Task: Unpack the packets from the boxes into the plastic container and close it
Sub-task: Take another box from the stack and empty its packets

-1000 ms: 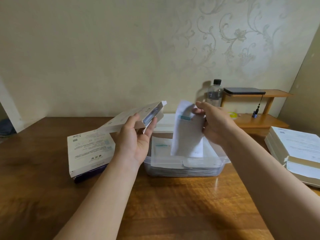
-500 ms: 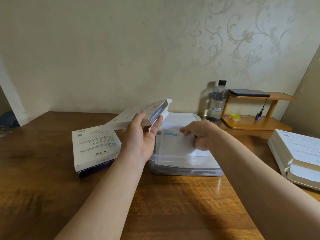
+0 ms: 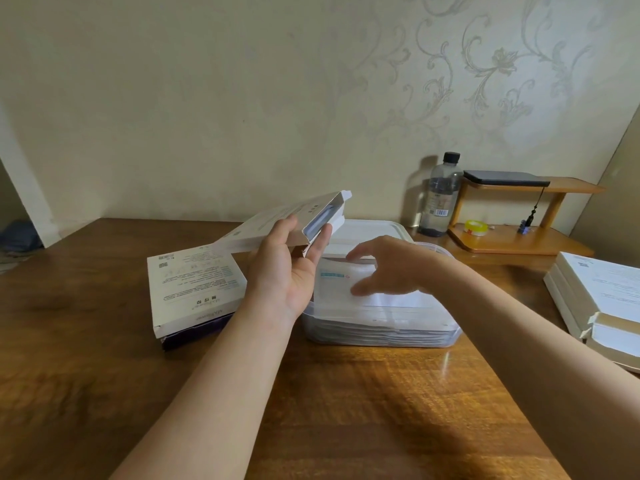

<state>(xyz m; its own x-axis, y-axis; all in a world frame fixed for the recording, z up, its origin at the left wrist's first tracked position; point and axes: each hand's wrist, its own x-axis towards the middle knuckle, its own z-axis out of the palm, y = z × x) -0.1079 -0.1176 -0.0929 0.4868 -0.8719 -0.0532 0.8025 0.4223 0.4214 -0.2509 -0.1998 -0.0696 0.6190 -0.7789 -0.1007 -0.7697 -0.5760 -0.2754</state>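
Observation:
My left hand grips a flat white box, tilted up with its open end toward the right; a packet edge shows inside. The clear plastic container sits on the table in front of me, stacked with white packets. The top packet has a blue label. My right hand hovers just over that packet with fingers spread and relaxed, holding nothing. The container's white lid lies right behind it.
Another white box lies on a dark purple one at the left. Stacked white boxes sit at the right edge. A water bottle, a small wooden shelf and a tape roll stand by the wall.
My right hand carried a packet down from upright, laid it flat on the stack in the container and let go. My left hand kept the tilted box almost still.

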